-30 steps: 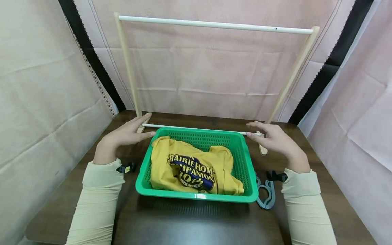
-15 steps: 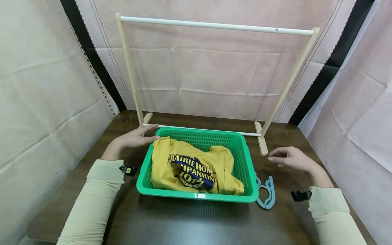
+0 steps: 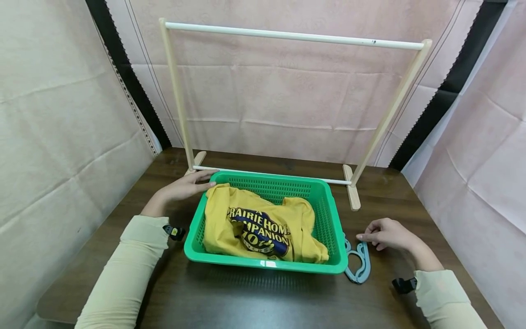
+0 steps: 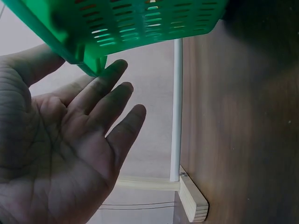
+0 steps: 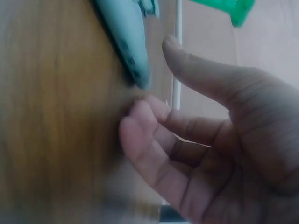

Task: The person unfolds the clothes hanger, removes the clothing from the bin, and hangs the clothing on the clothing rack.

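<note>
A green plastic basket (image 3: 266, 264) stands on the table, with a yellow printed T-shirt (image 3: 304, 228) bunched inside. My left hand (image 3: 182, 186) is at the basket's back left corner. In the left wrist view its fingers are nearly straight and its thumb reaches the rim. Right of the basket lies a light-blue plastic clip (image 3: 363, 262). My right hand (image 3: 390, 235) is at the clip's upper end. In the right wrist view its fingers (image 5: 154, 163) are loosely bent, the thumb stands apart, and nothing is held between them; the clip's tip (image 5: 138, 70) is just beyond.
Behind the basket stands a rack with wooden uprights (image 3: 394, 105) and a white top bar (image 3: 296, 35). Its lower bar (image 3: 337, 182) passes just behind the basket, and a wooden foot (image 3: 351, 187) rests at the right. Pale fabric walls (image 3: 271, 96) surround the brown table (image 3: 230, 301).
My right hand has moved from the rack's right foot outward, then down toward me to the clip. My left hand has shifted from the rack's left foot to the basket's corner.
</note>
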Tool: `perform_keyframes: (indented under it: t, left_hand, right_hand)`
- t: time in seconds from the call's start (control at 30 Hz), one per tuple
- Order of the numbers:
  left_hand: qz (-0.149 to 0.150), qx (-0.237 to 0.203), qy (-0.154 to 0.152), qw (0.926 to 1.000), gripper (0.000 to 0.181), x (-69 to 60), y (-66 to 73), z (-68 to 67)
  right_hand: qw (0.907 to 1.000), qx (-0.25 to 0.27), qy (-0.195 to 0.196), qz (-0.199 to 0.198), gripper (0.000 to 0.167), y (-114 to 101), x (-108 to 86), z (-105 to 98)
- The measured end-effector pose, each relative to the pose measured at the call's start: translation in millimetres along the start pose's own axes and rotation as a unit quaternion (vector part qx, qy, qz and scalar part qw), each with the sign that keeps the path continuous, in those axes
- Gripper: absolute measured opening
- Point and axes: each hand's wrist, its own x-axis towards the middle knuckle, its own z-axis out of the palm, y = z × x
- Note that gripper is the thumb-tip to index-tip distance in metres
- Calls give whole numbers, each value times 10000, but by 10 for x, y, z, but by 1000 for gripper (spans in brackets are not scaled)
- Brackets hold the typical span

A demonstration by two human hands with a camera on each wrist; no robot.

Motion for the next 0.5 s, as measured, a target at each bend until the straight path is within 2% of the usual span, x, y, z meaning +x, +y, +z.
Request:
perform_keyframes:
  t: [0.33,0.5]
  left_hand:
    - [-17,-151,100,9998,68,0,-5,32]
    - [-59,-252,101,9996,71,-1,-16,39]
  right_hand:
    - [9974,-673,265,-19,34,-137,6,103]
    - [9968,-794,49,109,39,-151,-44,68]
